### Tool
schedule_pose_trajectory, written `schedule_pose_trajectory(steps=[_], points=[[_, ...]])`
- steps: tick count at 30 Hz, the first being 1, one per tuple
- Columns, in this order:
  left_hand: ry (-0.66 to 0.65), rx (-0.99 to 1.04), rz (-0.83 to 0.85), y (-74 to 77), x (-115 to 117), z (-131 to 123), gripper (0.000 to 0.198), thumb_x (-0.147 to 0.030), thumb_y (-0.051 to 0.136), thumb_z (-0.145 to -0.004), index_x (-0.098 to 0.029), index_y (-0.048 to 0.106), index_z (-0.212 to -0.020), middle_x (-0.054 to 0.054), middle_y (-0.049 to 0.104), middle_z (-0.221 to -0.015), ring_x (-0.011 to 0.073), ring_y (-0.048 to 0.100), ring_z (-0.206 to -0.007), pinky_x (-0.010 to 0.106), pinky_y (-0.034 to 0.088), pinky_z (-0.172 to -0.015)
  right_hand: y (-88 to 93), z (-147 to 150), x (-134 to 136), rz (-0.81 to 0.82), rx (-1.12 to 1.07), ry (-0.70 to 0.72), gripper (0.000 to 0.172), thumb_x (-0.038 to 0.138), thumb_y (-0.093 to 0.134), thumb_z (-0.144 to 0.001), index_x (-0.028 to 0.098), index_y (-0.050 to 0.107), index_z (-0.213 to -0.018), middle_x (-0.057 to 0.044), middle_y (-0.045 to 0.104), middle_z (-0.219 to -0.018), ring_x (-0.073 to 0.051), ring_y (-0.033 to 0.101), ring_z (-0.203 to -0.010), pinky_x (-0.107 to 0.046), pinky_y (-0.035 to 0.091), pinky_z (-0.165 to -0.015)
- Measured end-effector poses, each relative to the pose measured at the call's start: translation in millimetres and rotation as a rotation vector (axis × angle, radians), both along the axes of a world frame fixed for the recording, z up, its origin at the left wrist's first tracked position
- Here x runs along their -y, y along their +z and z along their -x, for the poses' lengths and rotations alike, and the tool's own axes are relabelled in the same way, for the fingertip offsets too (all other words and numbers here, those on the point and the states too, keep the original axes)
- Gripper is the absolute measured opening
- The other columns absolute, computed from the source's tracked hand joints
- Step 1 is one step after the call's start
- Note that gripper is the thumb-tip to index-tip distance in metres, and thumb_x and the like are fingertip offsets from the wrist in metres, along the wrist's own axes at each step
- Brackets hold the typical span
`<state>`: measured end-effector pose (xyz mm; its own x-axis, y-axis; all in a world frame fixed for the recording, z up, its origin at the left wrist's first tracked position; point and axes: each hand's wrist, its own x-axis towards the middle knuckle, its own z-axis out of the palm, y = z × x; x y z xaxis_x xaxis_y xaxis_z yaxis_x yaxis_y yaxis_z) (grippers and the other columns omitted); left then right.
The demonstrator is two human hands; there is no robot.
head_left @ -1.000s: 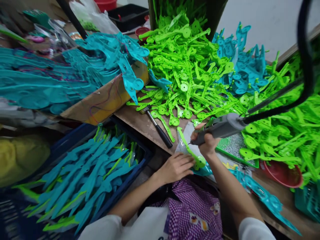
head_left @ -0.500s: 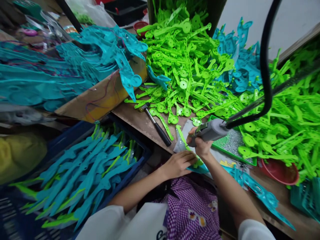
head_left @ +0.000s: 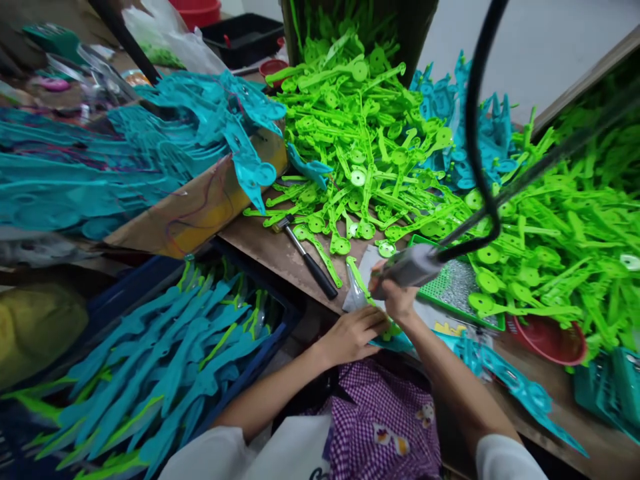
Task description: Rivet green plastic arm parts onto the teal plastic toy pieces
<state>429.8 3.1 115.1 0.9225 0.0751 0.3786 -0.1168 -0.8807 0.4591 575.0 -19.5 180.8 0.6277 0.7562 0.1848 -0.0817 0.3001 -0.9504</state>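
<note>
My right hand (head_left: 400, 297) is wrapped round a grey powered screwdriver (head_left: 407, 268) with a black cable rising from its back end. Its tip points down-left at a long green plastic piece (head_left: 361, 283) lying on a teal piece (head_left: 397, 342) at the table's near edge. My left hand (head_left: 353, 333) lies on those pieces with its fingers pressed down, holding them in place. A green tray of small screws (head_left: 460, 290) sits just right of the tool.
A big heap of green plastic pieces (head_left: 370, 140) covers the table, with teal pieces (head_left: 150, 147) on cardboard at left and more (head_left: 480, 133) behind. A blue crate (head_left: 170, 353) of assembled teal-green parts stands lower left. A black-handled hammer (head_left: 307, 257) and a red bowl (head_left: 547, 337) lie nearby.
The screwdriver and my right hand have shifted a little left and down toward the green piece. The cable has swung left. My left hand has stayed on the pieces.
</note>
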Motion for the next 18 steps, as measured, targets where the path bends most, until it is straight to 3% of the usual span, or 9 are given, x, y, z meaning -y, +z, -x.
schedule_pose_trajectory(steps=[4, 7, 10, 14, 18], points=[[0.054, -0.014, -0.064, 7.2, -6.1, 1.4, 0.047, -0.030, 0.056, -0.088, -0.015, 0.051, -0.132, 0.012, 0.057, -0.132, 0.0241, 0.050, -0.127, 0.047, 0.031, -0.114, 25.8, -60.9, -5.5, -0.175, 0.101, -0.341, 0.038, 0.057, 0.059, -0.074, 0.020, 0.063, -0.086, 0.007, 0.052, -0.044, -0.011, 0.049, -0.036, -0.023, 0.040, -0.036], [0.151, -0.012, -0.129, 12.3, -1.5, -0.2, 0.045, -0.022, 0.053, -0.088, -0.016, 0.051, -0.132, 0.012, 0.056, -0.134, 0.0241, 0.048, -0.129, 0.050, 0.026, -0.115, 27.2, -111.0, -12.0, -0.082, 0.202, -0.522, 0.033, 0.050, 0.064, -0.074, 0.018, 0.062, -0.071, 0.006, 0.051, -0.043, -0.009, 0.048, -0.035, -0.022, 0.038, -0.036], [0.161, 0.023, -0.187, 14.6, 10.2, -6.1, 0.039, -0.020, 0.051, -0.092, -0.015, 0.053, -0.130, 0.011, 0.060, -0.130, 0.0217, 0.053, -0.124, 0.045, 0.032, -0.113, 15.1, -137.9, -16.7, -0.033, 0.205, -0.549, 0.035, 0.051, 0.065, -0.073, 0.016, 0.062, -0.070, 0.005, 0.052, -0.045, -0.010, 0.047, -0.035, -0.023, 0.038, -0.036], [0.168, 0.078, -0.175, 13.8, 19.9, -13.9, 0.031, -0.017, 0.051, -0.092, -0.012, 0.058, -0.123, 0.008, 0.066, -0.121, 0.0203, 0.059, -0.115, 0.037, 0.046, -0.104, -0.7, -147.4, -22.0, -0.075, 0.217, -0.551, 0.035, 0.051, 0.063, -0.074, 0.016, 0.062, -0.071, 0.005, 0.053, -0.048, -0.010, 0.047, -0.035, -0.024, 0.040, -0.037], [0.169, 0.086, -0.137, 13.8, 20.1, -14.7, 0.034, -0.013, 0.049, -0.092, -0.011, 0.056, -0.125, 0.009, 0.065, -0.122, 0.0214, 0.058, -0.117, 0.038, 0.049, -0.102, -7.9, -154.8, -26.2, -0.078, 0.174, -0.567, 0.035, 0.052, 0.060, -0.076, 0.017, 0.063, -0.073, 0.006, 0.051, -0.045, -0.011, 0.049, -0.035, -0.024, 0.039, -0.036]])
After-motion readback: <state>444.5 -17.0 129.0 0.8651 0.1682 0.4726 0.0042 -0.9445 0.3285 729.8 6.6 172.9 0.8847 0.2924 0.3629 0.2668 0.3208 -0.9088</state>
